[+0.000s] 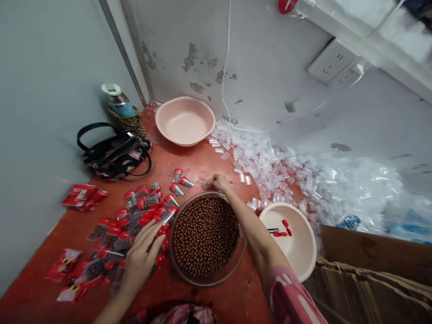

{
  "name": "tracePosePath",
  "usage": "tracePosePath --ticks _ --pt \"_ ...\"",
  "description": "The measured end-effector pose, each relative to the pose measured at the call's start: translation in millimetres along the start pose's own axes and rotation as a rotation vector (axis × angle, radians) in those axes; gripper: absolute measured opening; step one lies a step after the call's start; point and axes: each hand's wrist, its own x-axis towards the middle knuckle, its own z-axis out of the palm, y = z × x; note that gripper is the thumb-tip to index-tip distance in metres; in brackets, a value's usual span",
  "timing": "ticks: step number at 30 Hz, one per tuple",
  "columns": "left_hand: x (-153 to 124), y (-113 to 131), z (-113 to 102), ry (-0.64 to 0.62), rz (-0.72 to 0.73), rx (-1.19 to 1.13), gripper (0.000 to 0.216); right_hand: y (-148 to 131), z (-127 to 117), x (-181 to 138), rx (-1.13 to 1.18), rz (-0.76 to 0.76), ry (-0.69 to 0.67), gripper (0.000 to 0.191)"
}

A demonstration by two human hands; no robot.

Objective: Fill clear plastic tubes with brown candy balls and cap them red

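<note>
My left hand [143, 252] is over a pile of small clear jars with red lids [131, 225], fingers stretched out and the thumb apart. A clear jar [168, 216] lies just beyond its fingertips. Past the far rim of a round clear bowl [209, 283], my right hand [221, 183] pinches a small clear jar [208, 183], partly hidden by the fingers. Brown beads [205, 234], or small round balls, fill most of the bowl. Several filled red-lidded jars [177, 190] stand or lie between the pile and my right hand.
Many empty clear jars [259, 157] spread along the wall. A white basin [308, 243] with several red pieces is at right, a pink basin [185, 123] at the back. A black handbag [114, 155], a flask [121, 105], red packets [83, 195] and a cardboard box [371, 256] surround the work area.
</note>
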Motion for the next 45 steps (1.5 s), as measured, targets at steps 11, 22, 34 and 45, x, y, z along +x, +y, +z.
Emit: tracePosePath --ticks 11,22,34,45 --pt "28 94 60 -0.208 -0.263 -0.762 0.044 -26 -35 -176 0.584 -0.456 -0.083 0.030" --pt "-44 91 70 -0.117 -0.179 -0.442 0.031 -18 54 -241 0.455 -0.226 0.238 0.036" --pt "-111 43 27 -0.235 -0.358 -0.494 0.030 -2 82 -193 -0.527 -0.401 0.000 0.020" --pt "-83 48 38 -0.206 -0.255 -0.594 0.042 -1 55 -230 0.619 -0.378 -0.063 0.047"
